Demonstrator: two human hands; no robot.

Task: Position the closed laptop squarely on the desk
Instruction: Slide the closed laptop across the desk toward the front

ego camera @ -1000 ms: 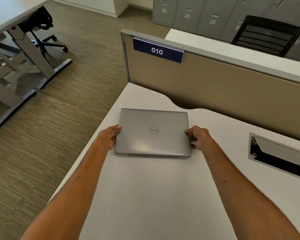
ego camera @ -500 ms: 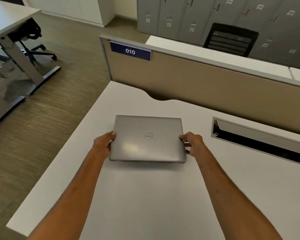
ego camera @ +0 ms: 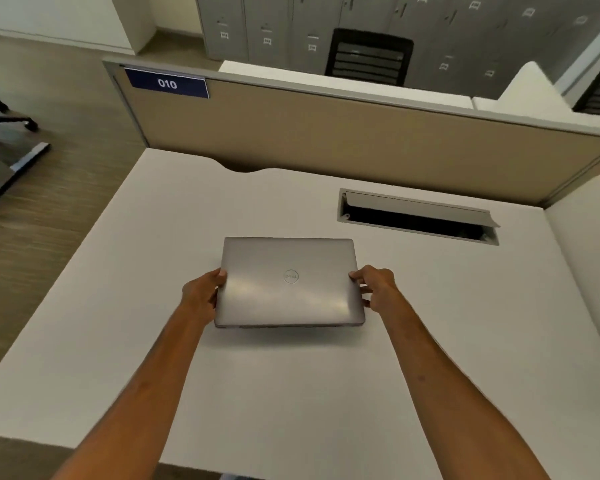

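A closed silver laptop [ego camera: 289, 282] with a round logo on its lid is held just above the white desk [ego camera: 125, 306], its front edge lifted with a shadow beneath. My left hand [ego camera: 203, 296] grips its left edge, thumb on the lid. My right hand [ego camera: 374, 285] grips its right edge, fingertips on the lid corner. The laptop sits near the middle of the desk, its edges roughly parallel to the desk front.
An open cable hatch [ego camera: 418, 216] is recessed in the desk behind and right of the laptop. A tan partition [ego camera: 326, 133] with a blue "010" sign [ego camera: 167, 83] borders the back. The desk's left edge drops to the carpeted floor [ego camera: 49, 220]. A black chair [ego camera: 369, 57] stands beyond.
Both hands have carried the laptop to the right, away from the desk's left edge and towards the middle. It now hovers closer to the cable hatch.
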